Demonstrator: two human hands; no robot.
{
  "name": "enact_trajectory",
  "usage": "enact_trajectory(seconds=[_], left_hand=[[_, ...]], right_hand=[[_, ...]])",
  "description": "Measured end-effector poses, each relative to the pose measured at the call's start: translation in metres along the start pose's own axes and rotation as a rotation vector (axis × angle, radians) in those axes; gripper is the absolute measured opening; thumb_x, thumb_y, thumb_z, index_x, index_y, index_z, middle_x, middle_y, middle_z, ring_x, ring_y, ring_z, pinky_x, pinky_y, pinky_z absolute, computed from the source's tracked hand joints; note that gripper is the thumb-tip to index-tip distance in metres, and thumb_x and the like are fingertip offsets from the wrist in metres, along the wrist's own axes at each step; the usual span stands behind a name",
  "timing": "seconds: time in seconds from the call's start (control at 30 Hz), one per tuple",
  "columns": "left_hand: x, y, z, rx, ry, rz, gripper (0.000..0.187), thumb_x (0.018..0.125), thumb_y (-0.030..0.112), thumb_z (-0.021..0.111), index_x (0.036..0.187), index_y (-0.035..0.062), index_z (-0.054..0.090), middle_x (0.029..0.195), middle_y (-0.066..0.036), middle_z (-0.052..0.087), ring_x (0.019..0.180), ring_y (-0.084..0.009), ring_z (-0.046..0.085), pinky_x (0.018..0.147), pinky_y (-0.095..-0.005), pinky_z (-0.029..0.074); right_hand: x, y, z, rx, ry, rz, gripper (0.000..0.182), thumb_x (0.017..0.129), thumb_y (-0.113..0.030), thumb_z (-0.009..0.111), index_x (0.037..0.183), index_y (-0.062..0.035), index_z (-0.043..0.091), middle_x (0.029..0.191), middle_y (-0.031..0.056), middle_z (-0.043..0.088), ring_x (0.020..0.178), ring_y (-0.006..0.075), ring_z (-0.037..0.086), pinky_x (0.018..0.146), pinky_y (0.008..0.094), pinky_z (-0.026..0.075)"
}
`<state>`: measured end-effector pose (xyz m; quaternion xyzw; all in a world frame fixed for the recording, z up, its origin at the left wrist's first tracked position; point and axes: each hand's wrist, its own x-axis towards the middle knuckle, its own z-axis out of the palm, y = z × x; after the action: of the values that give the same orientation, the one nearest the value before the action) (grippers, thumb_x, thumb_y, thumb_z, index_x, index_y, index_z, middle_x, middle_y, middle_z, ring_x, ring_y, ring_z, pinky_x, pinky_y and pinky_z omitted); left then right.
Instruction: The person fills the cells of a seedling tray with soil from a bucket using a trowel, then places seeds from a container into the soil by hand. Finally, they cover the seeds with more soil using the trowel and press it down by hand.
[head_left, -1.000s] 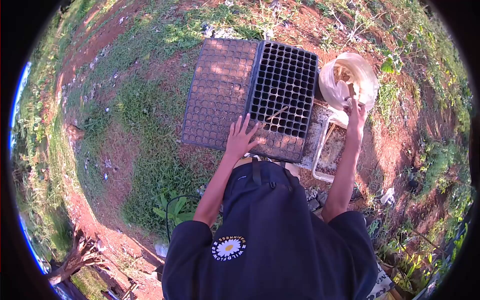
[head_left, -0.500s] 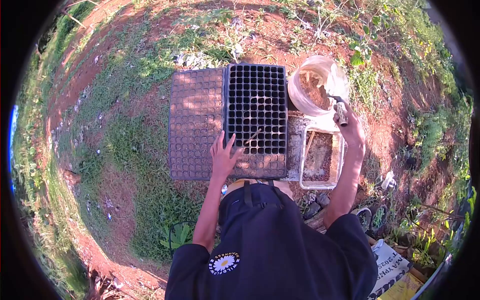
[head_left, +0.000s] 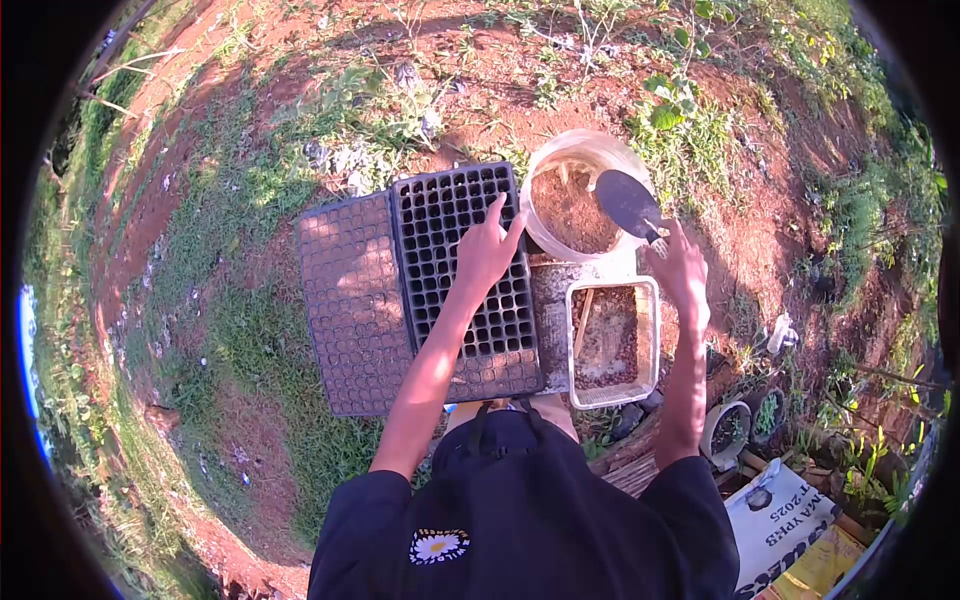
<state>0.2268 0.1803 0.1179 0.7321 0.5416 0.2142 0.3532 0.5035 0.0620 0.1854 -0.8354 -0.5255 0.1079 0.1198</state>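
The soil-filled tray (head_left: 317, 315) adjoins the part-filled tray (head_left: 435, 225). The bucket (head_left: 600, 146) stands beside the latter, near the rectangular tub (head_left: 654, 340). I see the left hand (head_left: 485, 252) open over the part-filled tray, contact unclear. The right hand (head_left: 682, 270) grips the trowel (head_left: 628, 203), blade over the bucket.

Head view: is looking forward and steeply down from head height.
Shirt (head_left: 530, 525): is filling the bottom centre, nearest.
Black tray (head_left: 427, 262): is lying farther off, mid-frame.
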Motion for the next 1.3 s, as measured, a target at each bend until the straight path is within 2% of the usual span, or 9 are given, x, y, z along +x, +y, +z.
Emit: enact_trajectory(seconds=[0.03, 0.17, 0.23, 0.37, 0.43, 0.6, 0.87, 1.1, 1.3], left_hand=[[0.011, 0.006, 0.008, 0.074, -0.005, -0.015, 0.069, 0.096, 0.052, 0.053, 0.142, 0.0019, 0.045, 0.062, -0.017, 0.065, 0.061, -0.0373, 0.067, 0.060, -0.0455, 0.054], [0.034, 0.006, 0.043, 0.243, 0.134, 0.109, 0.071, 0.096, 0.048, 0.054, 0.142, -0.0038, 0.042, 0.058, -0.020, 0.063, 0.057, -0.0378, 0.065, 0.051, -0.0481, 0.053], [0.043, 0.016, 0.047, 0.281, 0.029, -0.095, 0.063, 0.098, 0.042, 0.051, 0.149, 0.0070, 0.035, 0.066, -0.020, 0.067, 0.063, -0.0408, 0.066, 0.061, -0.0520, 0.054], [0.046, 0.017, 0.057, 0.297, 0.021, -0.129, 0.050, 0.098, 0.030, 0.050, 0.142, 0.0064, 0.042, 0.064, -0.023, 0.065, 0.063, -0.0417, 0.067, 0.059, -0.0534, 0.054], [0.043, 0.019, 0.059, 0.273, 0.035, -0.133, 0.045, 0.099, 0.027, 0.050, 0.138, 0.0051, 0.045, 0.065, -0.024, 0.065, 0.063, -0.0425, 0.066, 0.059, -0.0534, 0.054], [0.043, 0.015, 0.066, 0.291, 0.073, -0.139, 0.045, 0.100, 0.023, 0.046, 0.141, 0.0050, 0.040, 0.064, -0.024, 0.064, 0.063, -0.0431, 0.066, 0.058, -0.0530, 0.054], [0.044, 0.026, 0.058, 0.194, 0.030, -0.218, 0.042, 0.102, 0.027, 0.042, 0.140, 0.0090, 0.043, 0.072, -0.028, 0.065, 0.072, -0.0480, 0.065, 0.068, -0.0577, 0.053], [0.044, 0.023, 0.055, 0.171, 0.002, -0.192, 0.044, 0.100, 0.026, 0.043, 0.141, 0.0101, 0.040, 0.074, -0.029, 0.065, 0.076, -0.0494, 0.064, 0.072, -0.0578, 0.053], [0.044, 0.021, 0.056, 0.189, -0.003, -0.181, 0.045, 0.100, 0.025, 0.044, 0.142, 0.0093, 0.040, 0.073, -0.029, 0.065, 0.075, -0.0490, 0.065, 0.070, -0.0583, 0.052]], right_hand=[[0.008, -0.010, -0.011, -0.069, -0.194, 0.119, 0.042, 0.089, -0.027, 0.070, 0.126, -0.0122, 0.056, 0.113, 0.0148, 0.070, 0.090, 0.0304, 0.066, 0.084, 0.0479, 0.051], [0.037, -0.008, 0.004, -0.237, -0.151, -0.103, 0.033, 0.085, -0.018, 0.070, 0.116, -0.0118, 0.061, 0.093, 0.0160, 0.070, 0.095, 0.0333, 0.065, 0.090, 0.0494, 0.046], [0.057, -0.010, 0.021, -0.204, -0.120, -0.173, 0.025, 0.084, -0.010, 0.068, 0.109, -0.0078, 0.065, 0.084, 0.0172, 0.069, 0.092, 0.0332, 0.065, 0.088, 0.0484, 0.044], [0.100, -0.025, 0.053, -0.322, -0.144, -0.398, 0.008, 0.080, -0.005, 0.065, 0.085, -0.0008, 0.070, 0.077, 0.0184, 0.070, 0.076, 0.0324, 0.070, 0.077, 0.0454, 0.053], [0.116, -0.030, 0.065, -0.545, -0.222, -0.502, 0.011, 0.076, -0.004, 0.068, 0.083, -0.0073, 0.076, 0.077, 0.0107, 0.073, 0.070, 0.0223, 0.072, 0.058, 0.0367, 0.055], [0.134, -0.041, 0.055, -0.734, -0.393, -0.678, 0.021, 0.069, -0.020, 0.082, 0.080, -0.0055, 0.073, 0.072, 0.0105, 0.072, 0.070, 0.0246, 0.072, 0.064, 0.0354, 0.057], [0.184, -0.015, 0.070, -0.295, -0.982, -0.381, 0.023, 0.077, -0.032, 0.073, 0.079, -0.0088, 0.072, 0.061, 0.0037, 0.068, 0.053, 0.0131, 0.065, 0.050, 0.0305, 0.050], [0.177, -0.010, 0.058, 0.230, -0.769, -0.072, 0.025, 0.083, -0.032, 0.066, 0.086, -0.0066, 0.069, 0.068, 0.0034, 0.069, 0.052, 0.0119, 0.061, 0.044, 0.0290, 0.046], [0.174, -0.013, 0.026, -0.119, -0.698, -0.299, 0.029, 0.084, -0.040, 0.064, 0.095, -0.0148, 0.071, 0.075, 0.0045, 0.072, 0.061, 0.0203, 0.068, 0.058, 0.0344, 0.054]])
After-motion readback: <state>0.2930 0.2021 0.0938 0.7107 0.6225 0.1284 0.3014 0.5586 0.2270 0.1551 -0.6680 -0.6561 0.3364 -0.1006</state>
